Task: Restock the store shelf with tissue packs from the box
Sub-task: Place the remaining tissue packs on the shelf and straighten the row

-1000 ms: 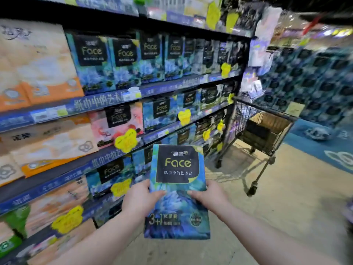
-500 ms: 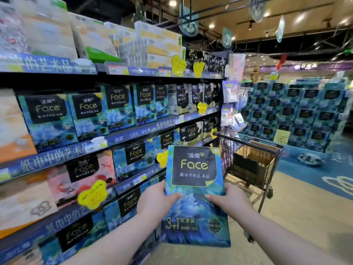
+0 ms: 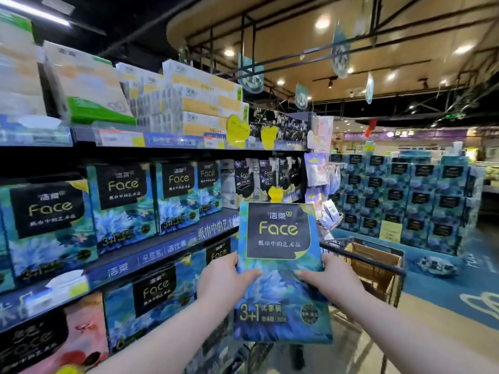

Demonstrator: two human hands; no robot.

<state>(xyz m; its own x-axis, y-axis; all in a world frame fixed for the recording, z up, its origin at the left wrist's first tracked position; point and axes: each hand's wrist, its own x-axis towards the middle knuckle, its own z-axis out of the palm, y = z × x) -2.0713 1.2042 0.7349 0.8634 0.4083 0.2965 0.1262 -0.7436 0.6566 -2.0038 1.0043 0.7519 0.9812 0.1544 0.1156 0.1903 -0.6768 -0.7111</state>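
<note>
I hold a blue floral tissue pack (image 3: 280,268) with a black "Face" label upright in front of me. My left hand (image 3: 224,279) grips its left edge and my right hand (image 3: 326,282) grips its right edge, thumbs on the front. The store shelf (image 3: 162,247) runs along my left, lined with matching blue Face packs (image 3: 121,206). The open cardboard box (image 3: 375,263) sits in a shopping cart (image 3: 359,255) just behind the held pack.
Upper shelves carry white, yellow and green tissue bundles (image 3: 91,85). A pink pack (image 3: 81,336) stands on the lower shelf. A big stacked display of blue packs (image 3: 410,201) fills the right background. Tan floor and a blue mat (image 3: 445,287) lie to the right.
The pack has risen from waist height towards the middle shelf level, still in both hands. My view has tilted up, bringing the top shelf and ceiling into sight.
</note>
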